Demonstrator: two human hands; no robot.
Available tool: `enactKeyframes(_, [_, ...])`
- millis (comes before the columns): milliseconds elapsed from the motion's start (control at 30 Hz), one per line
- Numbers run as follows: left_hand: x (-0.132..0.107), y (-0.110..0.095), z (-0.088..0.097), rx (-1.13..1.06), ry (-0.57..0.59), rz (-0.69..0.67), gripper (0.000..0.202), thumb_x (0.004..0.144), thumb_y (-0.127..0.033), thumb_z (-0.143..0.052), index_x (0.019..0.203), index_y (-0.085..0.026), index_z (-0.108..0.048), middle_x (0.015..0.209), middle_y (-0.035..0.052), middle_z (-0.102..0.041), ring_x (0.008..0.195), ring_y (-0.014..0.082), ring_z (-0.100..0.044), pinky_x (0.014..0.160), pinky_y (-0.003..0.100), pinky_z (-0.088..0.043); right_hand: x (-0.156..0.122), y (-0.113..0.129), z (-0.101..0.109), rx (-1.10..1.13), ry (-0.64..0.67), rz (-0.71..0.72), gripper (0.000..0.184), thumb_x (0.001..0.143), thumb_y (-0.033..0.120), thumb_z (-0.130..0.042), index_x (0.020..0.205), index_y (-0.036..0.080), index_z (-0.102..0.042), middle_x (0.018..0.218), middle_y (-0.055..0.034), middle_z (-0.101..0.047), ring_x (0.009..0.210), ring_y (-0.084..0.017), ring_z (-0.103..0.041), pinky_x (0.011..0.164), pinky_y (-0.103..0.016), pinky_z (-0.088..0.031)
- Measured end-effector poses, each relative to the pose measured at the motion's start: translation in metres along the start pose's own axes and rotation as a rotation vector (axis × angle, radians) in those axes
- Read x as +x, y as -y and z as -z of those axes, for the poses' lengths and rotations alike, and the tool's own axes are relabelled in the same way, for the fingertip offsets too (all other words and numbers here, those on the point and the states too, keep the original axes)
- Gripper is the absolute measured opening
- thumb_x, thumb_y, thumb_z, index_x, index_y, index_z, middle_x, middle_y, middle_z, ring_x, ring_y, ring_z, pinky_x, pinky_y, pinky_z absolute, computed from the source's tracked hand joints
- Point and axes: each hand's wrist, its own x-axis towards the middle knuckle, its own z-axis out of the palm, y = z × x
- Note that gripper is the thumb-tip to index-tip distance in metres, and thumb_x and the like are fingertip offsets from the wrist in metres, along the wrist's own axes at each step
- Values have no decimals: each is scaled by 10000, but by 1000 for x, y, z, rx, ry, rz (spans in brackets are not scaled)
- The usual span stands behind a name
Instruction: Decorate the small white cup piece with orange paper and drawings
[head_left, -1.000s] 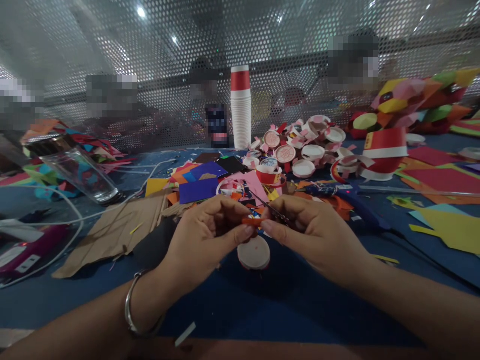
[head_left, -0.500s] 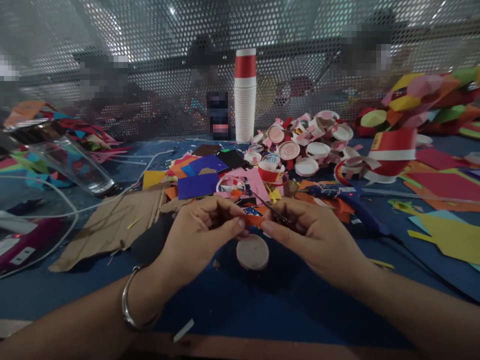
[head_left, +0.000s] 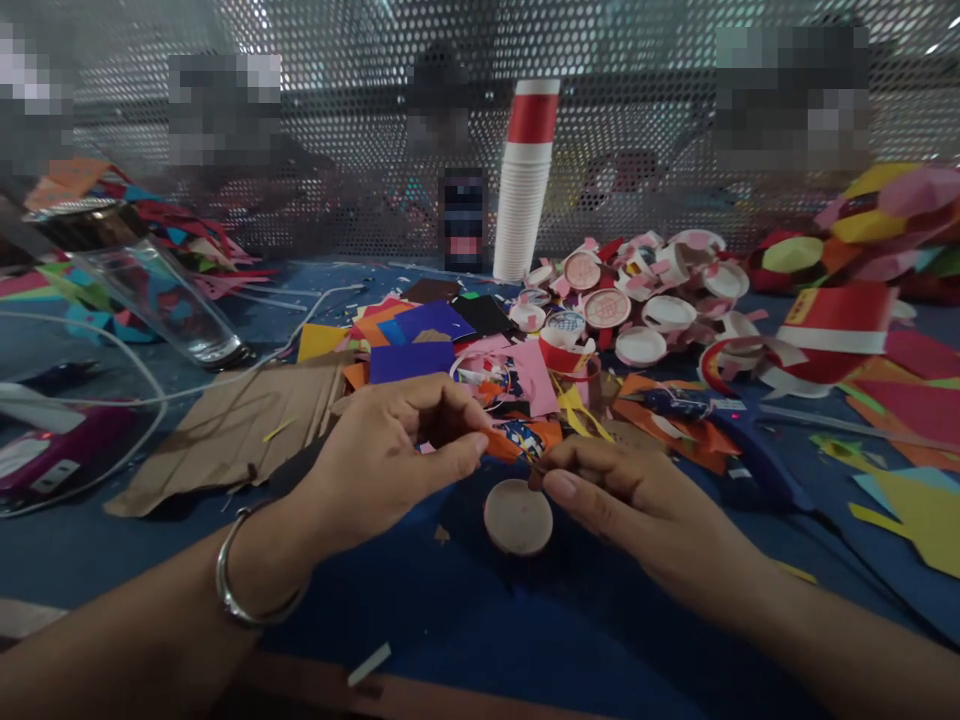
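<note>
Head view: blue tabletop (head_left: 465, 620), littered with paper offcuts. One brown cardboard sheet (head_left: 247, 435) sits at 9 o'clock of the hands, one stack of paper cups (head_left: 525, 190) at 12. Two hands are in play. The left hand (head_left: 390, 455) pinches one orange paper scrap (head_left: 501, 445) between thumb and forefinger. The right hand (head_left: 637, 495) is clenched at the scrap's 3 o'clock end; we cannot tell whether it grips the scrap or a small tool. One round cup-bottom disc (head_left: 517, 516) lies at 6 o'clock below the scrap, apart from it. We judge the scrap featherlight, floppy and easily torn, so pinch it by the edges.
</note>
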Motion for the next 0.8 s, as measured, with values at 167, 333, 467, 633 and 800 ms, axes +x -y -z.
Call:
enactKeyframes(167, [0,1,-3,25,29,-22,52,837,-152,-719,873,-189,-714,749,-9,-696,642,101,-601,588,209,-485,0,1,0,79,51,-52,411,986,582,-598,852,194,-613,734,24,-526,650,-114,-450,569,-250,-349])
enactKeyframes(333, [-2,0,-6,44,41,-39,37,843,-155,-716,865,-184,-713,758,1,-707,664,116,-626,619,230,-512,0,2,1,51,62,-38,423,994,586,-577,827,199,-610,729,17,-531,665,-126,-463,593,-264,-360])
enactKeyframes(467, [-3,1,-8,45,62,-40,13,861,-179,-716,874,-178,-713,792,27,-736,697,137,-648,653,254,-532,1,2,0,33,63,-22,402,1011,547,-561,807,202,-590,726,20,-522,661,-125,-451,594,-264,-355])
enactKeyframes(633, [-4,0,-8,32,56,-49,36,856,-154,-716,880,-180,-713,787,9,-724,682,117,-635,630,228,-517,-1,2,0,61,60,-30,406,1006,554,-564,800,204,-583,727,23,-505,654,-124,-437,583,-263,-353])
enactKeyframes(800, [-4,-2,-9,28,47,-34,26,862,-191,-719,869,-176,-699,759,8,-706,668,122,-632,617,234,-514,-2,2,1,50,55,-26,409,1000,572,-563,809,212,-591,740,14,-541,658,-131,-461,580,-261,-370])
